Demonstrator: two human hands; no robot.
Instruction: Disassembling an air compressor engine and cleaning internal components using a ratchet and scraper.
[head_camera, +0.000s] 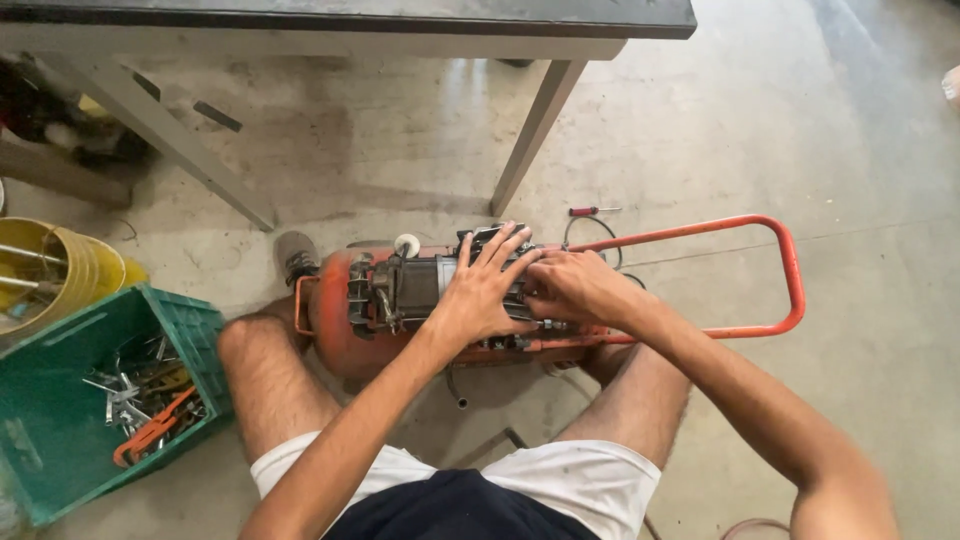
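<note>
An orange air compressor (340, 335) lies on the concrete floor between my legs, its grey motor block (400, 285) facing up. My left hand (485, 290) rests flat on top of the motor with fingers spread. My right hand (572, 288) is curled over the motor's right end, fingertips touching the left hand's; what it pinches is hidden. The compressor's orange tube handle (790, 270) reaches out to the right.
A red-handled screwdriver (592, 211) lies on the floor behind the compressor. A green crate (60, 390) of metal tools sits at left, a yellow bucket (75, 265) behind it. A table's grey legs (535, 130) stand beyond the compressor.
</note>
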